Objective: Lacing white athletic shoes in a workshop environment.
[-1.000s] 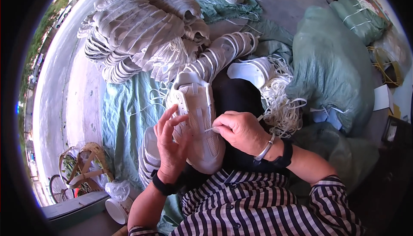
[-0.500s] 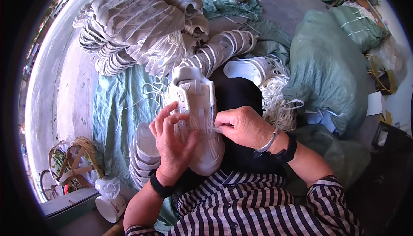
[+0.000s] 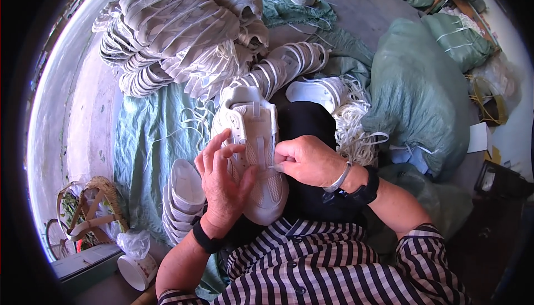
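Observation:
A white shoe upper (image 3: pixel 258 124) lies lengthwise over my lap, its heel end away from me and its toe toward my shirt. My left hand (image 3: pixel 222 177) holds its left side, fingers bent over the eyelet edge and thumb across the front part. At the right eyelet edge, my right hand (image 3: pixel 306 161) pinches a white shoelace (image 3: pixel 271 167), of which only a short piece shows across the front of the upper. The fingertips of my right hand partly hide the lace.
Bundled shoe uppers (image 3: pixel 178 21) are heaped at the far left. Nested uppers (image 3: pixel 182 202) stand by my left arm. Loose white laces (image 3: pixel 353 121) lie right of my knee, beside a large green sack (image 3: pixel 420 93). A basket (image 3: pixel 94 207) and white bucket (image 3: pixel 136 269) are at lower left.
My right hand has shifted very slightly to the left, still pinching the lace. The whole view has moved a little; my left hand keeps its place on the upper.

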The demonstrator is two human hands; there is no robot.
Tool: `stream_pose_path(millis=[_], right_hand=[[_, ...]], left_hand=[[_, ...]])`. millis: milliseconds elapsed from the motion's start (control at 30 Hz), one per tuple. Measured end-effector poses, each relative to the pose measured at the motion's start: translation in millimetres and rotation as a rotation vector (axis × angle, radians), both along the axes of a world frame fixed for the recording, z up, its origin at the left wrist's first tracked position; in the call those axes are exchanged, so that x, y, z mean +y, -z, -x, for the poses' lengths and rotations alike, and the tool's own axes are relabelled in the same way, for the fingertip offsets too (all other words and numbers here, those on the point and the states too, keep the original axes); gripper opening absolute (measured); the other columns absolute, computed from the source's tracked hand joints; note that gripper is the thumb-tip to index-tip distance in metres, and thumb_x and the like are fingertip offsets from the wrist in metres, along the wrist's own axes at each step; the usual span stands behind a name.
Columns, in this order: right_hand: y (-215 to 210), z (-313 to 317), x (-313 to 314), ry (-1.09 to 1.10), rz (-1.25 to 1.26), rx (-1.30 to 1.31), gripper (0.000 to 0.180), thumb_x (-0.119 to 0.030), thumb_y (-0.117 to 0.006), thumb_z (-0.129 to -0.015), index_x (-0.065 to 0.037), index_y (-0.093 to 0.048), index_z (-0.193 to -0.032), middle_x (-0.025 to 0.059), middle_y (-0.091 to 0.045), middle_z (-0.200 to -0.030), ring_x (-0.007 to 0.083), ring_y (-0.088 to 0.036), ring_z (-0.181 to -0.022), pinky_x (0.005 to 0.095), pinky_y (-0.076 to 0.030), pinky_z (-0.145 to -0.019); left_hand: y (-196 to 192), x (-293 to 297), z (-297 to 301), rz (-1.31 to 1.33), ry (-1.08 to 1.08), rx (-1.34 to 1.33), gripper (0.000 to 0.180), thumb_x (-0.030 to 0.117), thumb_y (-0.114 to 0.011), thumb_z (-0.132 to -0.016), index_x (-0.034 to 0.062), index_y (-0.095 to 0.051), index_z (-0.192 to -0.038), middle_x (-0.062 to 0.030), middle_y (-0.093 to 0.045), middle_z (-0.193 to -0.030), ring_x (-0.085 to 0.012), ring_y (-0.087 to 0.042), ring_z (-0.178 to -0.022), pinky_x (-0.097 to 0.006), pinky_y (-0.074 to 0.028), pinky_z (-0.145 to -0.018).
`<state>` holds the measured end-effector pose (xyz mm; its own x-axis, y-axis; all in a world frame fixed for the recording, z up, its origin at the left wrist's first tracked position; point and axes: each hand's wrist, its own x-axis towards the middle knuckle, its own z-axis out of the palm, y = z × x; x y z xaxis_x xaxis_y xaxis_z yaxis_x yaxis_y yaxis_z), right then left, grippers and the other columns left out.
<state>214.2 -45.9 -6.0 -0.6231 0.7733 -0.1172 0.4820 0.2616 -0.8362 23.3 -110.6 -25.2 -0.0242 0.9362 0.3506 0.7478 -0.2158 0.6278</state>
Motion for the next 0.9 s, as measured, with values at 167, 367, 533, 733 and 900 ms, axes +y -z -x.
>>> stream_pose_path(millis=[167,367,533,733,900], right_hand=[[-5,-2,1,0.024,0.182,0.077,0.006,-0.006,-0.060,-0.075,0.000,-0.061,-0.076,0.0151,-0.061,-0.067,0.0240,-0.061,-0.060,0.0329,-0.046,-0.057],[-5,-4,1,0.046,0.368,0.147,0.008,-0.007,-0.061,-0.076,0.001,-0.061,-0.076,0.0152,-0.061,-0.066,0.0220,-0.060,-0.055,0.0321,-0.046,-0.055],[-6,3,-5,0.088,0.121,0.025,0.007,-0.007,-0.062,-0.076,0.001,-0.061,-0.075,0.0157,-0.060,-0.065,0.0247,-0.061,-0.056,0.0329,-0.046,-0.055],[6,16,-20,0.092,0.227,0.159,0.005,-0.005,-0.059,-0.078,0.000,-0.059,-0.077,0.0171,-0.060,-0.066,0.0305,-0.062,-0.061,0.0346,-0.047,-0.054],[11,12,-29,0.235,0.005,0.142,0.006,-0.007,-0.059,-0.079,-0.001,-0.058,-0.079,0.0184,-0.061,-0.068,0.0345,-0.062,-0.067,0.0358,-0.048,-0.057]], left_hand=[[-1,0,2,-0.003,-0.009,-0.004,0.044,0.008,-0.073,-0.062,0.0121,-0.055,-0.103,-0.0098,-0.046,-0.130,-0.0313,-0.040,-0.117,-0.042,-0.031,-0.098],[0,-1,1,0.000,-0.016,-0.020,0.045,0.008,-0.073,-0.062,0.0123,-0.055,-0.103,-0.0095,-0.046,-0.130,-0.0316,-0.040,-0.117,-0.043,-0.032,-0.098],[2,-2,2,-0.004,-0.011,0.002,0.046,0.008,-0.073,-0.063,0.0125,-0.054,-0.104,-0.0093,-0.046,-0.130,-0.0319,-0.040,-0.116,-0.042,-0.034,-0.098],[3,-2,2,-0.018,0.003,-0.009,0.046,0.008,-0.072,-0.065,0.0125,-0.054,-0.107,-0.0099,-0.044,-0.132,-0.0329,-0.040,-0.117,-0.043,-0.033,-0.098],[9,-4,7,-0.036,0.071,0.012,0.044,0.003,-0.063,-0.071,0.0078,-0.051,-0.113,-0.0175,-0.042,-0.135,-0.0309,-0.037,-0.125,-0.042,-0.026,-0.102]])
